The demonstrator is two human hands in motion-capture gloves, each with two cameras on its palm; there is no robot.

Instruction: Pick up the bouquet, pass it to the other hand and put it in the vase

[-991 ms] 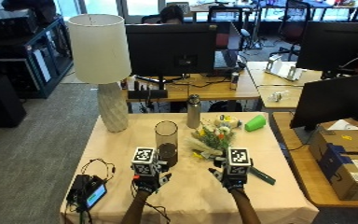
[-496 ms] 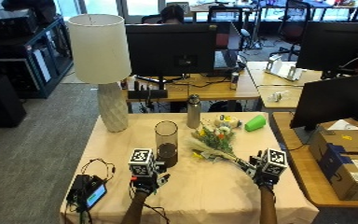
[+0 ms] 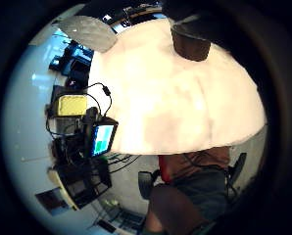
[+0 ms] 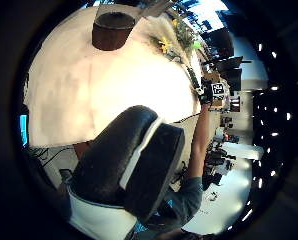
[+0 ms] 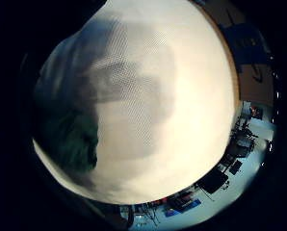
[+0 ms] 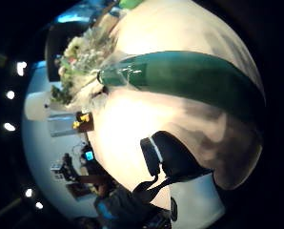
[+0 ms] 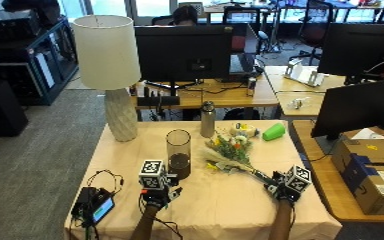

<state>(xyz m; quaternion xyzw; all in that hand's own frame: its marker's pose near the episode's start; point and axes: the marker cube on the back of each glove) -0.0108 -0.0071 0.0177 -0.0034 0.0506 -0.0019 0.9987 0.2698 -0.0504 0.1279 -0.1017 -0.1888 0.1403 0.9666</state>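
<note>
While the bouquet lies on the table just right of the vase, we see the right hand at the end of its green stem, which crosses that palm's thumb-side view; whether its fingers pinch the stem we cannot tell. We see the left hand above the cloth near the vase, holding nothing, its fingers loosely curled.

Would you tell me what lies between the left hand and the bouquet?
Only bare tablecloth between the left hand and the bouquet, in the outside view.
</note>
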